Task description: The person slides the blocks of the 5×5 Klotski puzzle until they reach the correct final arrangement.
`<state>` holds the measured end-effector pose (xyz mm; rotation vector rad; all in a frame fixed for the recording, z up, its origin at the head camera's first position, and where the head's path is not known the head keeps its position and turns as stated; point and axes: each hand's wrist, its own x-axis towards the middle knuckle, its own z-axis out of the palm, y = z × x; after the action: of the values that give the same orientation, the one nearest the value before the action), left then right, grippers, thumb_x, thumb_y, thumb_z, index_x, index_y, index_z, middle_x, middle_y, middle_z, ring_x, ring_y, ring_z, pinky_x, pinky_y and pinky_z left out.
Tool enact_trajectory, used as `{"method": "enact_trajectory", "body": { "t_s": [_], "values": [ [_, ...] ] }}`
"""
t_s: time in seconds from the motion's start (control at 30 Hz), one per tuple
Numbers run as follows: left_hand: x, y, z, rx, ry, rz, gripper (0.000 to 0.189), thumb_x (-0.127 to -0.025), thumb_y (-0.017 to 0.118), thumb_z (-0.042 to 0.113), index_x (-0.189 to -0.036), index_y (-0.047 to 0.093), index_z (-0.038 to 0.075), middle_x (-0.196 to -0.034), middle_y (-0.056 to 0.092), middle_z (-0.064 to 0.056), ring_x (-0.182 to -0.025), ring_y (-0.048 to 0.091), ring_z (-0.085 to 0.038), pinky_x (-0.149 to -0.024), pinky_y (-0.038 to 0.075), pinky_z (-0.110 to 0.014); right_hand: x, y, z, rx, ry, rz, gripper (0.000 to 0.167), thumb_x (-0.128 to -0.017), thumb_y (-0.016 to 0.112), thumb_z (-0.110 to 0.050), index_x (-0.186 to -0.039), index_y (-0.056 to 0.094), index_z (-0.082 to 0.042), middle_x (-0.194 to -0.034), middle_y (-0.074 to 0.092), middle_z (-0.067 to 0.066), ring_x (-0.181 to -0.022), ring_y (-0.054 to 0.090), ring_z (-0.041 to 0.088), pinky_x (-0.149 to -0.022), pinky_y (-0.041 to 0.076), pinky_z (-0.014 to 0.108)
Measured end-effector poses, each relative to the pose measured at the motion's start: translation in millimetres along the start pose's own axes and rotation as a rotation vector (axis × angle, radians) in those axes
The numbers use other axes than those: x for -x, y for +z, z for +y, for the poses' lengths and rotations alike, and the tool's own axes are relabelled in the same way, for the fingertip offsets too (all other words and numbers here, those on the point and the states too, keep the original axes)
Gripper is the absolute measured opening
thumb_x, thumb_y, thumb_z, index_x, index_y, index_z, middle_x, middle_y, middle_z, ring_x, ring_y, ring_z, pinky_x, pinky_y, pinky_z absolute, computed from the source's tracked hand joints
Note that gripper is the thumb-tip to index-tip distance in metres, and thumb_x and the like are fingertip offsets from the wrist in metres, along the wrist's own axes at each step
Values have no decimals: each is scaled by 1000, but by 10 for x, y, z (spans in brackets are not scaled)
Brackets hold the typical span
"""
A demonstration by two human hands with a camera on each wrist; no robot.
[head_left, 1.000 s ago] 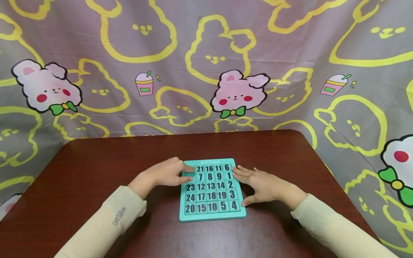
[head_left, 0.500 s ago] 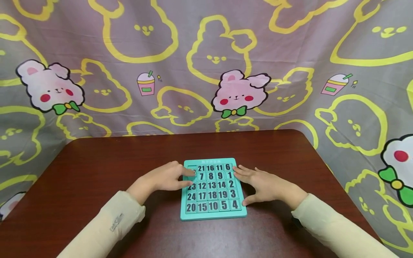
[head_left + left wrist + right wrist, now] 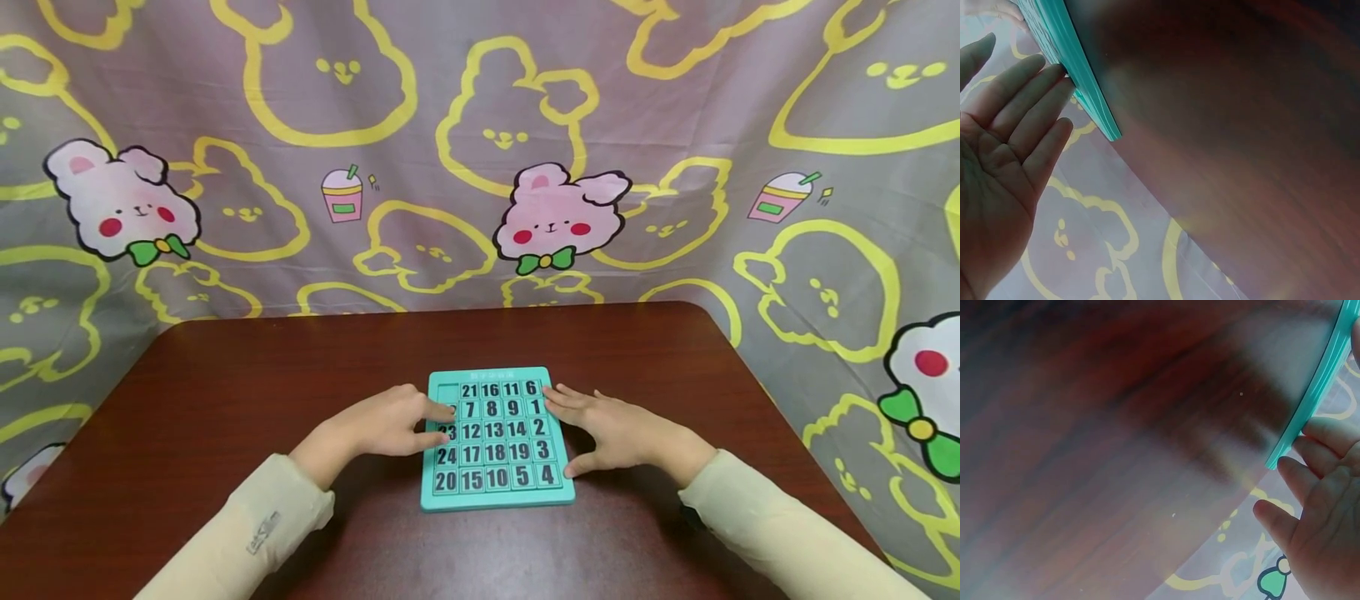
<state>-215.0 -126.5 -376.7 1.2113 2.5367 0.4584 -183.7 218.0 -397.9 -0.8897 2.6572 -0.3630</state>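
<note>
A turquoise number slide puzzle (image 3: 498, 502) lies flat on the table with rows of numbered tiles. Its top-left cell (image 3: 448, 392) is bare. My left hand (image 3: 382, 420) reaches over the puzzle's left edge, index fingertip on the left tile of the second row and mostly hiding its number. The thumb sits lower, over part of the 23 tile (image 3: 451, 431). In the left wrist view this hand's other fingers extend straight by the puzzle's side. My right hand (image 3: 613, 431) rests along the right edge, fingers spread at the upper part and thumb near the lower corner.
The dark red-brown wooden table (image 3: 300, 354) has rounded far corners. Behind and beside it hangs a grey-pink curtain (image 3: 420, 167) printed with yellow outlines, rabbits and drink cups. Both forearms wear pale sleeves (image 3: 281, 517).
My left index finger has moved down the left column towards me, from the top row to the second. The bare cell now shows at the top left. The right hand stays put.
</note>
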Motion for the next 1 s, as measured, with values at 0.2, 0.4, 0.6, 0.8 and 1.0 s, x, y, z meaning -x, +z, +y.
{"method": "enact_trajectory", "body": {
  "t_s": [0.2,0.4,0.6,0.8,1.0],
  "values": [
    [-1,-19,20,2,8,-5,38,-95,65,29,-128,69,10,-131,66,-6,-46,34,3,-49,31,-20,8,-14,2,-2,-8,5,99,-78,75,-59,-154,35,-9,-166,23,4,-154,18,30,-115,23,66],
    [-81,-43,-16,13,67,29,38,-95,65,27,-128,68,9,-127,69,-9,-41,16,1,-48,28,-18,9,0,25,7,-11,4,100,-78,73,-61,-155,35,-10,-166,23,4,-154,19,30,-115,23,66],
    [-230,-76,-25,11,93,35,39,-96,63,28,-130,67,8,-131,66,-9,-39,14,1,-47,28,-19,6,8,30,9,-1,1,101,-78,73,-62,-155,34,-11,-166,22,2,-154,18,28,-116,23,65],
    [-372,-65,-14,-1,101,22,41,-97,62,29,-132,65,8,-133,65,-9,-44,29,1,-55,37,-18,10,2,12,9,-6,3,100,-78,73,-62,-155,34,-11,-166,21,2,-154,18,27,-116,23,65],
    [-452,-57,-20,-12,105,25,39,-98,61,29,-131,66,10,-132,66,-7,-73,62,1,-82,53,-25,16,-9,-10,-11,-9,-3,99,-79,74,-60,-155,35,-10,-166,22,3,-154,18,28,-116,23,66]
  ]
}}
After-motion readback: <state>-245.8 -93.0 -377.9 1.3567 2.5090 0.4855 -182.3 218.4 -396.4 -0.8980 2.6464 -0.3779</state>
